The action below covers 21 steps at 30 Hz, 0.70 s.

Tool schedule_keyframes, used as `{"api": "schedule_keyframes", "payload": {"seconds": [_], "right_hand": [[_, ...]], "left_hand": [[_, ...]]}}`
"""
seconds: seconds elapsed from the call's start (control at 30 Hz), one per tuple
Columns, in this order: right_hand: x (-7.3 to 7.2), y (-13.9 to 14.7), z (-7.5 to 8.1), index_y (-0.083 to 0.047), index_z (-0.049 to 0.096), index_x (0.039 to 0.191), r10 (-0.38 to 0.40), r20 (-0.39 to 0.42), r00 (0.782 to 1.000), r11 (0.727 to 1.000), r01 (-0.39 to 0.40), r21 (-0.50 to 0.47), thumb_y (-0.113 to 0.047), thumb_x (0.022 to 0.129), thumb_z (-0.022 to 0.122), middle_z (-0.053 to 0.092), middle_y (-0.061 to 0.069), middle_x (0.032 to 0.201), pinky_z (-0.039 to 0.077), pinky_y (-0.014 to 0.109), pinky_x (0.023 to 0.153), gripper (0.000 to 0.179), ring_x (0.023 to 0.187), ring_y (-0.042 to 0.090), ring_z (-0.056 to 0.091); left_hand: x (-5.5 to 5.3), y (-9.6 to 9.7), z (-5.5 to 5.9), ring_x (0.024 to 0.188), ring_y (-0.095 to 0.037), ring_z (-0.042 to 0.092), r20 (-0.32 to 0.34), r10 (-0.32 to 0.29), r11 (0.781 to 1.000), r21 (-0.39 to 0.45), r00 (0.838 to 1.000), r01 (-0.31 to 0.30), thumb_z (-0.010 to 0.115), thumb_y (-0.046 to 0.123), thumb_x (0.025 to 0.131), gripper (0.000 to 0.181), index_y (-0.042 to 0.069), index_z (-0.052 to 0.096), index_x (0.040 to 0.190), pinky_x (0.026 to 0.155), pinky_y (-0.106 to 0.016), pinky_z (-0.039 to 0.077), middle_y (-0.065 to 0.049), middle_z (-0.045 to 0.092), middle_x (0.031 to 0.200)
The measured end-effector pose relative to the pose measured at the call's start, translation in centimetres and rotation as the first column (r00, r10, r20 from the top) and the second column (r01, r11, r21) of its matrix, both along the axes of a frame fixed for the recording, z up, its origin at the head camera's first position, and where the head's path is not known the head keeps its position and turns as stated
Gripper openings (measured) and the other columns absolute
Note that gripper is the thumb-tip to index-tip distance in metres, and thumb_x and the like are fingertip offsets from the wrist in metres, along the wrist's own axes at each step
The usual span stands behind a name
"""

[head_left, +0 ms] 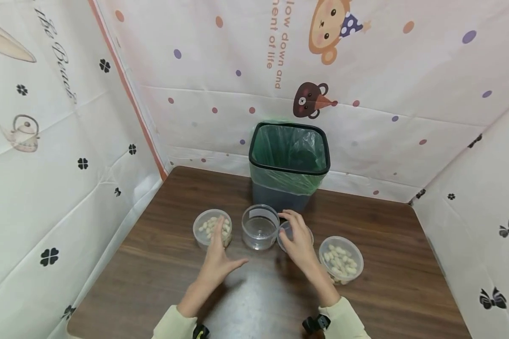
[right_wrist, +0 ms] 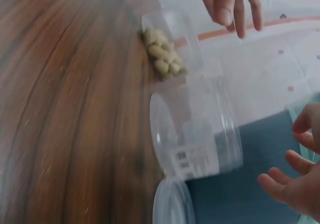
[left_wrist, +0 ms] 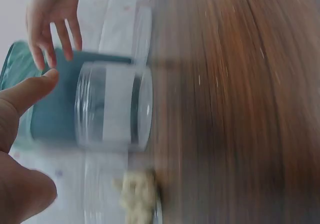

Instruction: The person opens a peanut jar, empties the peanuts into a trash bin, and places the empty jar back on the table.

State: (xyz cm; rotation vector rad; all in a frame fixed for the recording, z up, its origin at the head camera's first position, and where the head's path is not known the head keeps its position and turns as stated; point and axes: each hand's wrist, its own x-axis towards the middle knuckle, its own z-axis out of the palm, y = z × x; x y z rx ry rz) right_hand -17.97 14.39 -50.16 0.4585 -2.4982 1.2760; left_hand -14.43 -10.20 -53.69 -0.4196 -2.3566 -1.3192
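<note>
A clear round jar (head_left: pixel 260 233) stands in the middle of the table with nothing in it; a label shows on its wall in the right wrist view. My left hand (head_left: pixel 216 266) hovers left of the jar, thumb spread from the fingers, overlapping a clear tub (head_left: pixel 201 239) of pale, nut-like pieces (right_wrist: pixel 162 53). On the jar's other side, my right hand (head_left: pixel 299 245) has loosely bent fingers, the fingertips close to the jar's rim. Below this hand lies a clear round lid (right_wrist: pixel 170 206), partly hidden by it in the head view. Neither hand holds anything.
Right of my right hand stands a second clear tub (head_left: pixel 359 256) of similar pale pieces. A grey bin (head_left: pixel 275 193) with a green bag liner stands behind the jar. Printed sheets (head_left: pixel 220 56) hang along the back and sides of the brown wooden table (head_left: pixel 161 254).
</note>
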Motion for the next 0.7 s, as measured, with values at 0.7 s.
{"api": "schedule_keyframes", "payload": {"seconds": [0.7], "right_hand": [[-1.4,-8.4,2.2,-0.011,0.057,0.139,0.232,0.024,0.972,0.969,-0.233,0.081,-0.008,0.097,0.061,0.052,0.006,0.143,0.05,0.044,0.102,0.042,0.129,0.022,0.054]], "left_hand": [[-2.4,-8.1,-3.8,0.151,-0.048,0.013,0.422,0.101,0.954,0.215,0.901,-0.208,0.095,0.002,0.063,0.133,-0.001,0.003,0.159,0.121,-0.058,0.019,-0.03,0.011,0.165]]}}
